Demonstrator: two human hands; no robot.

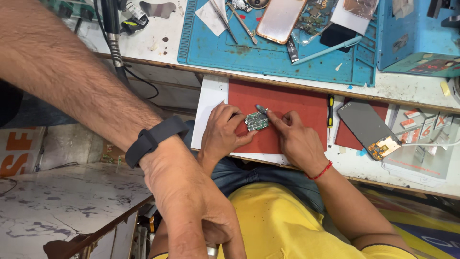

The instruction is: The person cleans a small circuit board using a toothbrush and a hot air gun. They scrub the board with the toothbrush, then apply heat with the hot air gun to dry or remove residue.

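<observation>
Fingers of the left hand (223, 132) curl in and pinch the board (257, 121), a small green circuit board, by its left edge, thumb below and fingertips on top. The right hand (293, 136) comes in from 4 o'clock of the board. Its thumb and forefinger are pressed together round a tool (261, 109), a short grey thing whose tip sits just at the board's upper right corner; the other fingers are folded under. What kind of tool it is I cannot tell.

The board lies on a red mat (297, 103) at the near edge of the bench (412, 88), straight ahead of the person's yellow shirt (282, 225).

At 3 o'clock of the board, at the mat's edge, lies a screwdriver (330, 110) with a black and yellow handle, and beyond it a phone (366, 127), dark and face up, with a gold part showing at its lower end. At 12 o'clock is a blue mat (268, 57) carrying tweezers (225, 19), a pen (326, 50) and a pale phone back (280, 19).

At 8 o'clock another person's arm crosses the view, wearing a black band (155, 139); their hand (191, 206) rests against the working person's left upper arm.
</observation>
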